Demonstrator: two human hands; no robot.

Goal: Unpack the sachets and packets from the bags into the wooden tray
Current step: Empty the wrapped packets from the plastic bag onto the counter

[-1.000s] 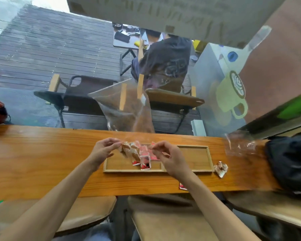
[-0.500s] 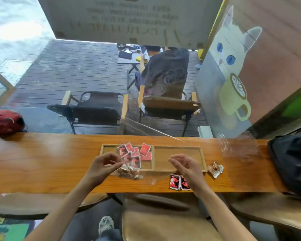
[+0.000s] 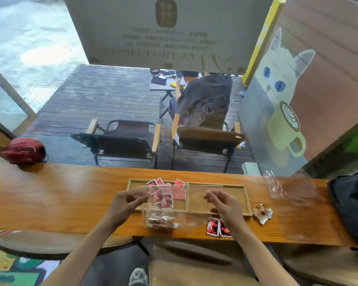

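A two-compartment wooden tray (image 3: 247, 200) lies on the counter. Several red sachets (image 3: 166, 191) fill its left compartment; the right compartment is bare. My left hand (image 3: 126, 204) and my right hand (image 3: 223, 203) pinch the two top corners of a clear plastic bag (image 3: 174, 209) stretched over the tray. Brown and white packets (image 3: 160, 220) sit in the bag's bottom, resting on the counter in front of the tray. Two red sachets (image 3: 218, 228) lie near the counter's front edge by my right wrist. A small heap of brown packets (image 3: 262, 212) rests right of the tray.
An empty clear bag (image 3: 287, 186) lies right of the tray, beside a black bag (image 3: 351, 201). A red helmet (image 3: 24, 150) sits at the counter's far left. Stools stand below the counter. Beyond the window are chairs and a seated person.
The red sachets, held above the tray a second ago, now lie in its left compartment. My hands pulled back toward me and hold the bag lower, and the view tilted up.
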